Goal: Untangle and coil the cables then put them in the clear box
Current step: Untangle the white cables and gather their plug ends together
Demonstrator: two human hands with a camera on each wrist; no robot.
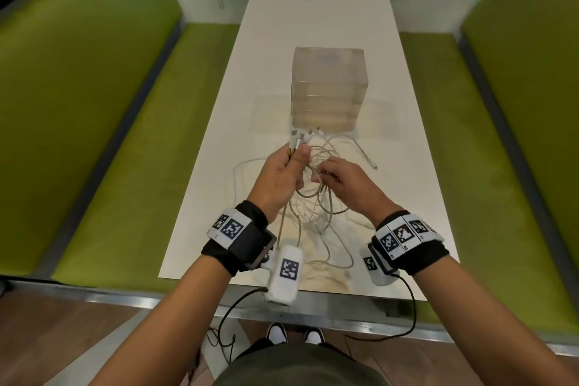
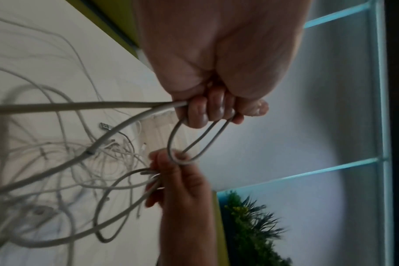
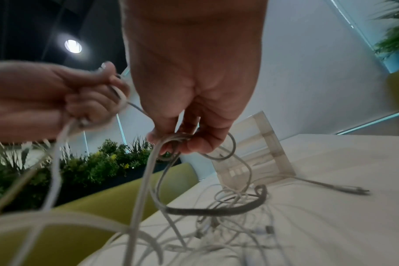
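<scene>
A tangle of white and grey cables [image 1: 316,210] lies on the white table [image 1: 313,25] and hangs up into both hands. My left hand [image 1: 282,172] is fisted round a bundle of cable ends, with several plugs [image 1: 300,136] sticking out above the fist. In the left wrist view the left hand [image 2: 214,111] grips cables [image 2: 80,106] that run off to the tangle. My right hand [image 1: 341,178] pinches loops of cable, and the right wrist view shows its fingertips [image 3: 194,145] closed on a small loop [image 3: 176,142]. The clear box [image 1: 327,88] stands just beyond the hands.
Green benches [image 1: 109,150] run along both sides of the narrow table. One cable end with a plug [image 1: 372,164] lies stretched out to the right of the box. A flat clear sheet [image 1: 379,119] lies under and beside the box. Plants [image 3: 91,162] stand behind the left bench.
</scene>
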